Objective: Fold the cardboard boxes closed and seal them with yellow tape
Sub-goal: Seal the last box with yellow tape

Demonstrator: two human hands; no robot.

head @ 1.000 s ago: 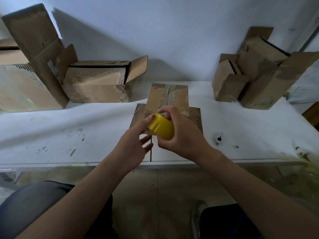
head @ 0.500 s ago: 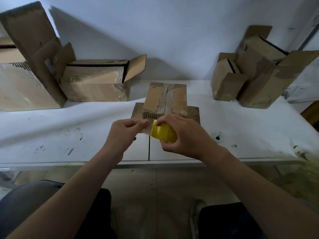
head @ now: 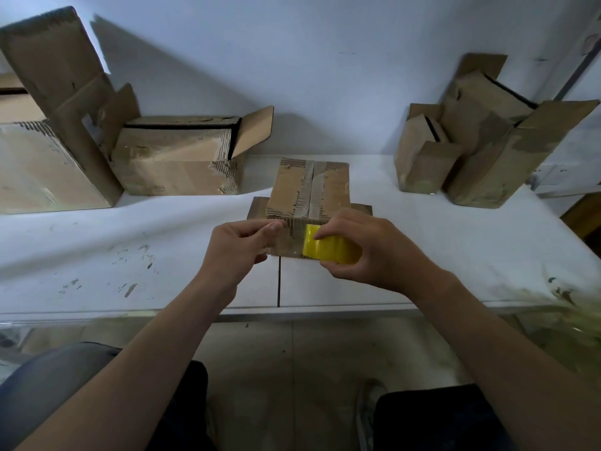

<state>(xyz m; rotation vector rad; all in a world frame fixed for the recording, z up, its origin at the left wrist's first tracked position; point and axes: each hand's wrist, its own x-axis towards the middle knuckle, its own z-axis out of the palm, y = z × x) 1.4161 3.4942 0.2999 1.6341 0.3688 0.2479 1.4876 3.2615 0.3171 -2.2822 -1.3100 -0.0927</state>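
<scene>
— What's on the bench (head: 97, 255)?

— Cardboard, mostly. There's a big box (head: 39, 167) at ten o'clock with a tall flap standing up. A huddle of open boxes (head: 481, 151) sits at two o'clock, and a long open box (head: 175, 164) lies on its side at eleven. None of them is sealed that I can see. The one being worked on is the small box (head: 310, 187) at twelve o'clock. Its flaps are folded shut and it sits on a flat cardboard sheet (head: 258, 206).

— And the hands?

— They've just moved. A second ago both hovered nearer the bench edge, the left picking at the roll. Now they're up against the near face of the small box. The right hand (head: 374, 245) has fingers and thumb wrapped round the yellow tape roll (head: 331, 245), at three o'clock of the left. The left hand (head: 237, 245) is curled, thumb pressed to forefinger, pinching what I take for the free tape end (head: 292, 247). A glossy strip stretches from it to the roll, across the box front.

— So the end is found?

— Looks so. The hunt for the end is over and taping is starting. The top seam carries no yellow yet, so I'd judge this box folded but unsealed, with the rest still waiting.
</scene>
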